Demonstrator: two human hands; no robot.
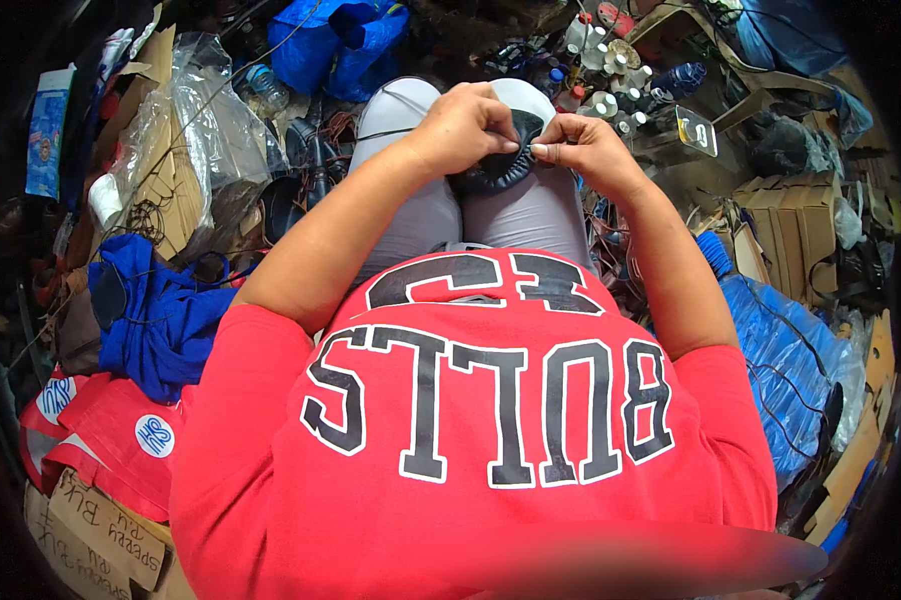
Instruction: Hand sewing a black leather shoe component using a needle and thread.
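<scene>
On my lap, against the right knee, rests a black leather-like shoe upper (500, 172) with a puckered, gathered edge. My left hand (467, 128) is closed, its fingertips pinching the upper's rim. Close by on the right, my right hand (588, 150) is closed too, thumb and forefinger pinched at the same rim. Whether a needle or thread sits between the fingertips is too small to tell. A thin dark cord (385, 133) crosses my left knee towards the left wrist. Grey trousers (410, 222) cover my legs beneath the work.
Several small bottles (602, 103) stand beyond my right knee. A blue bag (338, 45) lies beyond the left knee. Clear plastic and cardboard (175, 150) and blue cloth (165, 315) fill the left; stacked cardboard (795, 225) and a blue plastic bag (775, 370) fill the right.
</scene>
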